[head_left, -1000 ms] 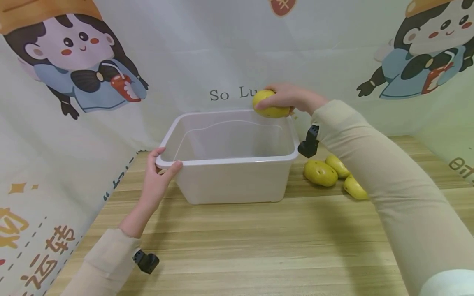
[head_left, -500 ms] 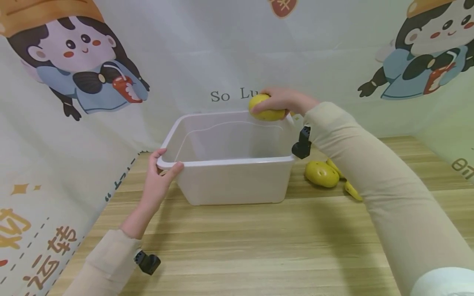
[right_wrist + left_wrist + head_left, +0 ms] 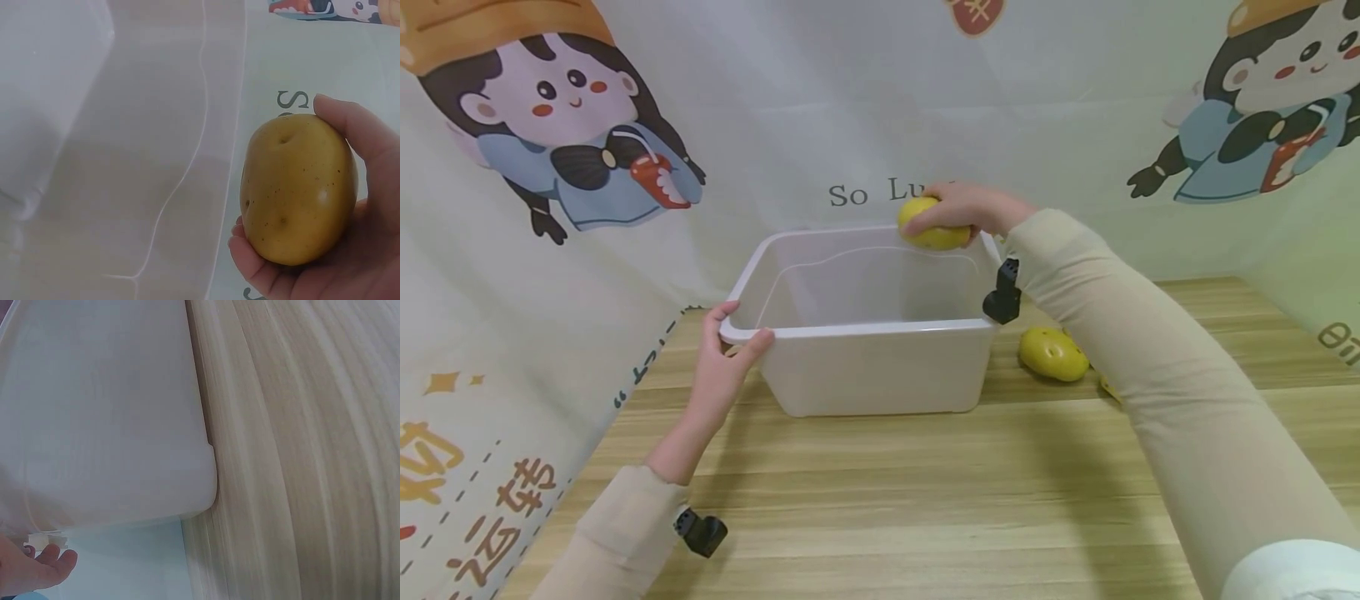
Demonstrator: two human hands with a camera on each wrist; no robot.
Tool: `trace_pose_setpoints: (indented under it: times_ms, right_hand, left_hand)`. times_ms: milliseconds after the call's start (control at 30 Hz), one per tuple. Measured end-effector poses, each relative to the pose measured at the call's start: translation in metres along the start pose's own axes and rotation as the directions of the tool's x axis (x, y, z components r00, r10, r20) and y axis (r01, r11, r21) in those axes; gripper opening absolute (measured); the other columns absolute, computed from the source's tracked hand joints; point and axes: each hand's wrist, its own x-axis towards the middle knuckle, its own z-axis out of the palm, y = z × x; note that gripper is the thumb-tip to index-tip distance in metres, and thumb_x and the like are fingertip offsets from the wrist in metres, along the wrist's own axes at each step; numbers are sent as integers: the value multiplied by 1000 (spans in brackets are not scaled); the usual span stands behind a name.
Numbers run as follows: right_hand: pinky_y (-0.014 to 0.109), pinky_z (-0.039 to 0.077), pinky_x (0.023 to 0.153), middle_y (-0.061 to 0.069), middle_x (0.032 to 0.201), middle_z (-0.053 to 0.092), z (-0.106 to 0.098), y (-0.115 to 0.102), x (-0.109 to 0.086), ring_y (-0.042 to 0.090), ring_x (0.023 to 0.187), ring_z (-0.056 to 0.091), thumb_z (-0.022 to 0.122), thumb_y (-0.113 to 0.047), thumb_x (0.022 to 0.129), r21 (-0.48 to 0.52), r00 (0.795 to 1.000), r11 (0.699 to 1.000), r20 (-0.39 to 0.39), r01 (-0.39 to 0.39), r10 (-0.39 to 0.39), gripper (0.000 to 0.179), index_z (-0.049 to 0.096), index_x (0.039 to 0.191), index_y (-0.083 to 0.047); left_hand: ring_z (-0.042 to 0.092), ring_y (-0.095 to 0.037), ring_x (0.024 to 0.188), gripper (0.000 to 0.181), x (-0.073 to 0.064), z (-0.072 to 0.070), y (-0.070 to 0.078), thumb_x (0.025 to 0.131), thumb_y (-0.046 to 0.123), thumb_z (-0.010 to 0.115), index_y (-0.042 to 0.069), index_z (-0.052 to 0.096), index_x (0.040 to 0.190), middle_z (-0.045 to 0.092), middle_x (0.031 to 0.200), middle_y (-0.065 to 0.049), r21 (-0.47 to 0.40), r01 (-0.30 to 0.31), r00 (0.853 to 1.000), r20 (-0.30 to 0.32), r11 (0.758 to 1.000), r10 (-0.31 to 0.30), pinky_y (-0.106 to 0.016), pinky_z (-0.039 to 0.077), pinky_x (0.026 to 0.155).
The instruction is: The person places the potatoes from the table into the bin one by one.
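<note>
A white plastic bin [image 3: 872, 371] stands upright on the wooden table. At its left front corner my left hand [image 3: 722, 367] grips the rim, thumb in front and fingers round the side; the left wrist view shows some fingers [image 3: 53, 559] by the bin's outer wall. Above the bin's back right part, my right hand [image 3: 973, 208] holds a yellow-brown potato [image 3: 300, 190] with fingers and thumb curled round it. The part of the bin's inside seen in the right wrist view has nothing in it; its floor is hidden in the head view.
To the right of the bin lies another potato [image 3: 1052, 354] on the table [image 3: 880, 500]. Part of a further yellow one [image 3: 1108, 388] shows beside my right sleeve, which covers the rest. A printed cloth [image 3: 790, 100] hangs close behind the bin.
My right hand has moved a little left and slightly down with the potato, farther over the bin. The right sleeve now covers more of the potatoes on the table. My left hand keeps its grip.
</note>
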Motion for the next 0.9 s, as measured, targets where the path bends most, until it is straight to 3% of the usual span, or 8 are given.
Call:
trace_pose_setpoints:
  times_ms: [467,633,900]
  right_hand:
    - [32,44,74,9,127,32,4,-3,8,20,95,40,54,-44,85,-31,998,999,57,-23,25,69,24,143,-20]
    - [32,45,77,9,142,23,5,-5,6,21,102,39,54,-45,85,-44,998,998,55,-38,41,76,16,146,-19]
    - [36,43,93,8,150,18,4,-7,3,29,121,42,55,-43,88,51,996,997,76,-51,47,79,10,147,-17]
  left_hand:
    - [36,-22,118,65,0,0,1,90,18,56,8,16,141,29,140,-16,-4,-7,1000,2,1000,7,-37,36,99]
    - [36,-23,117,65,0,1,1,90,17,57,7,17,140,29,140,-16,-6,-9,1000,-2,1000,9,-37,36,99]
    - [36,-23,117,64,-1,0,0,90,18,57,7,18,139,29,140,-16,-5,-8,1000,3,1000,8,-37,37,98]
